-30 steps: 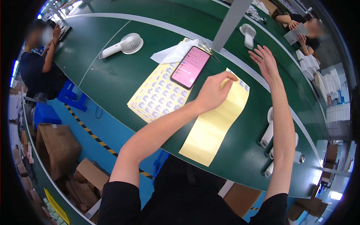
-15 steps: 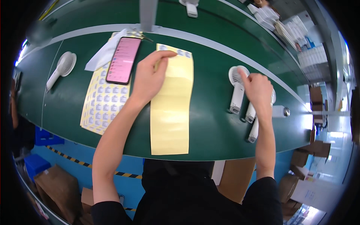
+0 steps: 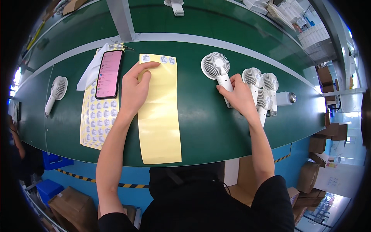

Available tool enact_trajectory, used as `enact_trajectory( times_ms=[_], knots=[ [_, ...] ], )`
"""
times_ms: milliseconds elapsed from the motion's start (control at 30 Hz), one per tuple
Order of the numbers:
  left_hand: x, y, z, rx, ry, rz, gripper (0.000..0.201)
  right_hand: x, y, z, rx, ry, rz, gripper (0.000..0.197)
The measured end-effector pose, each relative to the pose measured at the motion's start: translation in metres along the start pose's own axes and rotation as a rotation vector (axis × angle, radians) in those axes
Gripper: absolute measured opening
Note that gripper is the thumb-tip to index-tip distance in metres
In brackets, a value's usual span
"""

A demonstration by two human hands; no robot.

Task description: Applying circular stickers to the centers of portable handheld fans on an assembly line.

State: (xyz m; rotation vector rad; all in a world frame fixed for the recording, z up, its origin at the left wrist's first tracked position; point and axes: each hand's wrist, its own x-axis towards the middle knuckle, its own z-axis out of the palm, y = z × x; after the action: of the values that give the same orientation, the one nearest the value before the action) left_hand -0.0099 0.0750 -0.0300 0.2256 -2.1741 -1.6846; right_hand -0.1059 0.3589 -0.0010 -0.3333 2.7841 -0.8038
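A long yellow label sheet [image 3: 160, 116] lies before me with a few small printed labels along its far edge and a gap in that row. My left hand [image 3: 135, 91] rests on its left side, index finger stretched towards the labels, thumb apart. My right hand [image 3: 237, 94] is closed round the handle of a white handheld fan [image 3: 216, 65], whose round grille points away from me. Whether this fan touches the table I cannot tell. Just right of that hand, three similar white fans [image 3: 264, 98] lie close together.
Left of the sheet, a phone with a lit pink screen [image 3: 108, 73] lies on label sheets [image 3: 98, 123] beside white paper [image 3: 92, 71]. Another fan [image 3: 58, 91] lies far left. A white bottle [image 3: 285, 98] lies right of the fan group. A metal post [image 3: 120, 19] rises behind.
My right hand has come down from above the fans and now grips one by its handle, left of the others. The left hand stays on the sheet. The whole view has shifted.
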Motion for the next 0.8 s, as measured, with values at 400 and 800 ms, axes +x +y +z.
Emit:
enact_trajectory(
  times_ms=[400, 800],
  knots=[
    [0.005, 0.01, -0.01, -0.247, 0.006, -0.076, 0.024, -0.027, -0.06, 0.023, -0.265, -0.191, -0.19, 0.056],
    [-0.003, 0.028, -0.009, -0.251, -0.09, -0.014, 0.027, 0.013, -0.109, 0.04, 0.365, 0.102, -0.75, 0.028]
  ],
)
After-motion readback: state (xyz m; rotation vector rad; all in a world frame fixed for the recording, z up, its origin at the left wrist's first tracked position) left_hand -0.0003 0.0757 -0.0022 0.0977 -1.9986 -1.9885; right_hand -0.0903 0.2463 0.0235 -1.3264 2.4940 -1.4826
